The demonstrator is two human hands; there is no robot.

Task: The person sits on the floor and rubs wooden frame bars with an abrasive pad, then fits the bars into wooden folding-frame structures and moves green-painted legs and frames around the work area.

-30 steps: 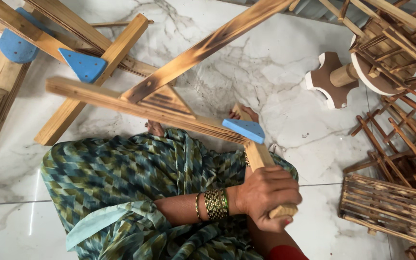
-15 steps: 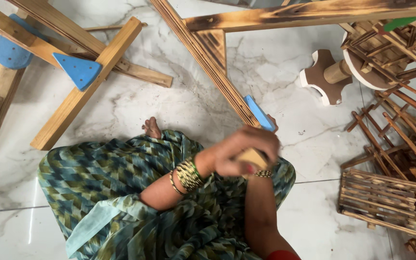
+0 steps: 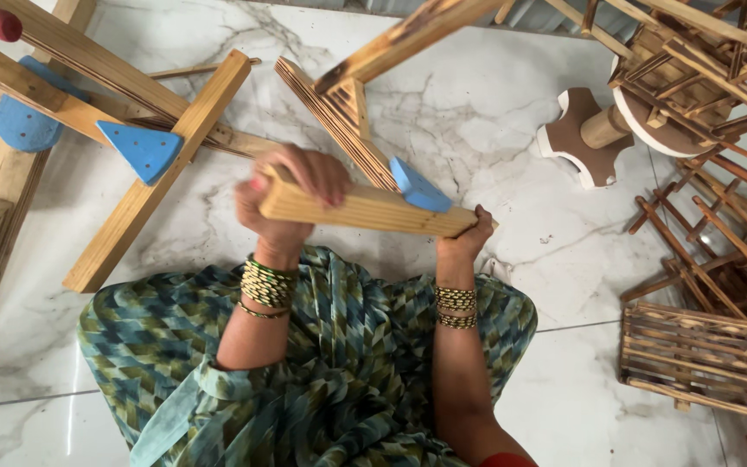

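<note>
Both hands grip one wooden bar above the lap.
Left hand [image 3: 291, 195] wraps one end, right hand [image 3: 464, 242] the other, of the pale, grained wooden bar [image 3: 360, 207] with a blue wedge [image 3: 417, 186]; behind, scorched slats [image 3: 339, 112] over the marble floor [image 3: 494, 112].

Two hands are showing: the left hand [image 3: 291, 195] and the right hand [image 3: 464, 242], both gripping one wooden bar [image 3: 360, 207]. Three blue wedges are showing: one [image 3: 419, 186] on the held frame, two [image 3: 142, 149] [image 3: 23, 125] lying far left. One round wooden stand [image 3: 585, 138] is lying far right.
</note>
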